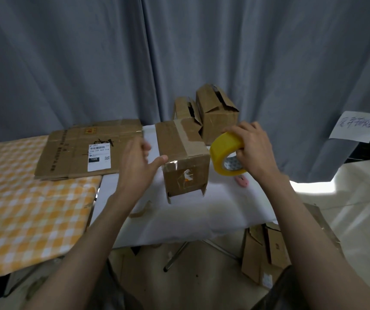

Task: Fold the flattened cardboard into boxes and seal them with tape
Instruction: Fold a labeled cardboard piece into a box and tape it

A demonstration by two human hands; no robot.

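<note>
while the right hand grips a glossy yellow tape roll, the left hand hovers loose-fingered beside a corrugated box.

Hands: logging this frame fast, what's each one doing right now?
Left hand: open, holding nothing, thumb by the box.
Right hand: fingers gripping the yellow tape roll.

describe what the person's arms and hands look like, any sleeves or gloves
Both forearms are bare right up to where they leave the picture, with no sleeve showing. The left hand and the right hand wear no gloves. No watch, ring, bracelet or marking shows on either wrist or hand. The left hand is a little blurred.
</note>
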